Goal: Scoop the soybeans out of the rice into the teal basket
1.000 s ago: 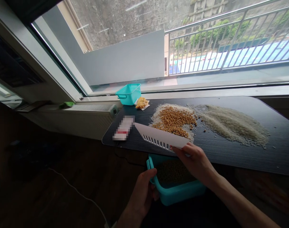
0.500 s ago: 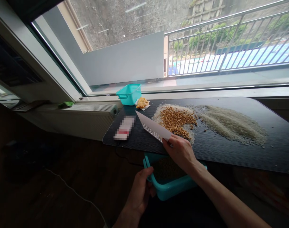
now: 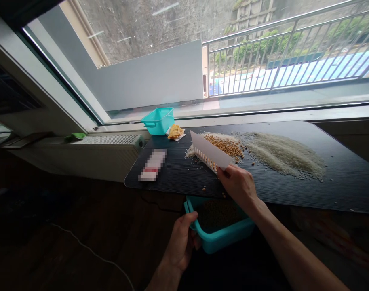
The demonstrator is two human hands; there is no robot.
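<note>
shifted rightward since the earlier frame, the slotted white card [image 3: 210, 150] slants away leftward from the right hand [image 3: 239, 182] pinching it, beans [image 3: 228, 145] just beyond, that hand nearer them. the left hand [image 3: 181, 238] clamps the turquoise tub [image 3: 223, 241] by its left end, before the counter [image 3: 281, 190].

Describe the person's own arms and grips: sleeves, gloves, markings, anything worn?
Left forearm and right forearm bare where they show, no sleeves. Left grip and right grip ungloved. No watch, bracelet, cable or marking visible on either. Some fingers are hidden, so can't rule out rings.
</note>
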